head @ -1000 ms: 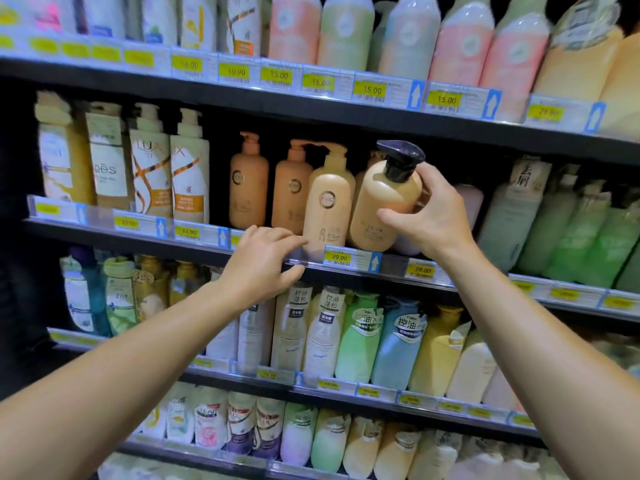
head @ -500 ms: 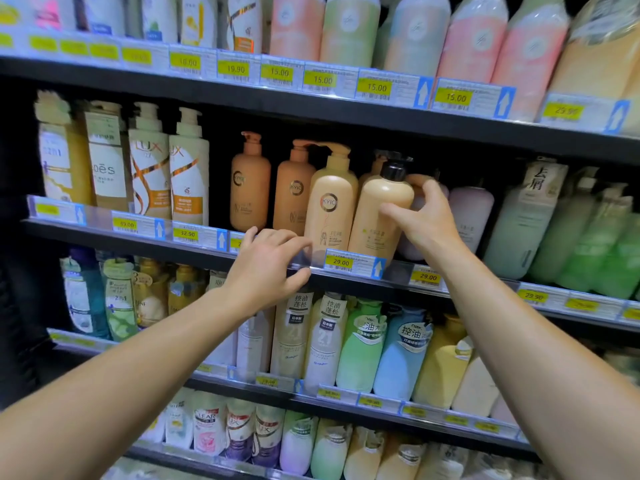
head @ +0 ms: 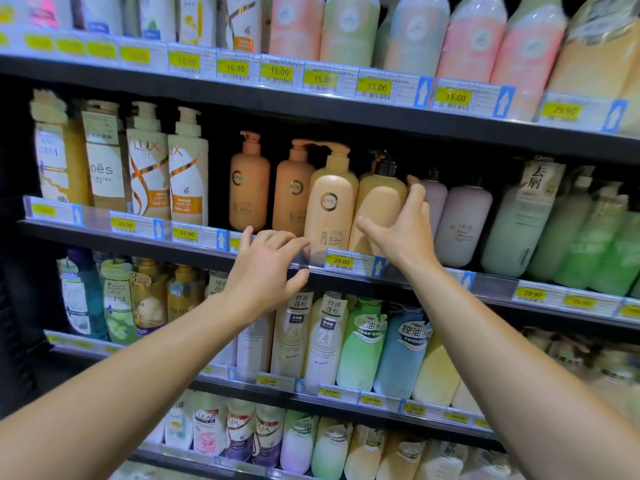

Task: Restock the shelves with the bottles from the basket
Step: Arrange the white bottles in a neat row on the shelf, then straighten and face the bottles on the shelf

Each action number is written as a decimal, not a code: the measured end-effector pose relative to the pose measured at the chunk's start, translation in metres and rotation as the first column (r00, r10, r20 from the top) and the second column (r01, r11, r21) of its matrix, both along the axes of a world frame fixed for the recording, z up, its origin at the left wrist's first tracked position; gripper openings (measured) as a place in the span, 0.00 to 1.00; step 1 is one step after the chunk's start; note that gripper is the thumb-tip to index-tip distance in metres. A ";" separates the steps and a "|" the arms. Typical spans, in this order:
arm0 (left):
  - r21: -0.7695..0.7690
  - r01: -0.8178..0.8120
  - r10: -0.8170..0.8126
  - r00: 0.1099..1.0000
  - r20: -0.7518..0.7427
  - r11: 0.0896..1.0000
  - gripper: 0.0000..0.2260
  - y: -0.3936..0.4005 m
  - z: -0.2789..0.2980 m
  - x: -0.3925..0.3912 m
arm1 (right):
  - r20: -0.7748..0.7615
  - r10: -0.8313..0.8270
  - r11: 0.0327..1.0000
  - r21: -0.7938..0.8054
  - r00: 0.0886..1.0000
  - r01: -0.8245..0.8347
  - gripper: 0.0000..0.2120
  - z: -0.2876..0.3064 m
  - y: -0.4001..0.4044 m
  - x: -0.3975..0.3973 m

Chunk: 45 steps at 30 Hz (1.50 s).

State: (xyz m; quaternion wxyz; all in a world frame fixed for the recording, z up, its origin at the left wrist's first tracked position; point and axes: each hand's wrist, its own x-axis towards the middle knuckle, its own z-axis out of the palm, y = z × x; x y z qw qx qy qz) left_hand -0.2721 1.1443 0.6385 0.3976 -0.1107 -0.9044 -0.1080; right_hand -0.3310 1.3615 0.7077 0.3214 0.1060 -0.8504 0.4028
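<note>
The right hand (head: 403, 233) holds the tan pump bottle (head: 379, 209) mid-frame, standing on the shelf (head: 194, 245). Next, let go. The left hand (head: 266, 271) is loose, holding nothing.

tan pump bottle (head: 377, 209) smooth plastic, soft satin sheen, black glossy pump cap (head: 387, 167). kyio bottle (head: 330, 209) beside it same smooth plastic, printed front. shelf (head: 194, 249) dark matt metal edge with clear glossy plastic price strip (head: 351, 265), yellow paper tags. lilac bottles (head: 462, 223) matt plastic. top-row bottles (head: 346, 29) shrink-wrapped, shiny film.
</note>
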 end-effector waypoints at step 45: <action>-0.081 0.244 -0.229 0.960 0.162 0.966 0.29 0.110 -0.030 0.090 | 0.079 -0.130 0.849 0.523 0.988 0.069 0.41 -0.104 0.115 0.151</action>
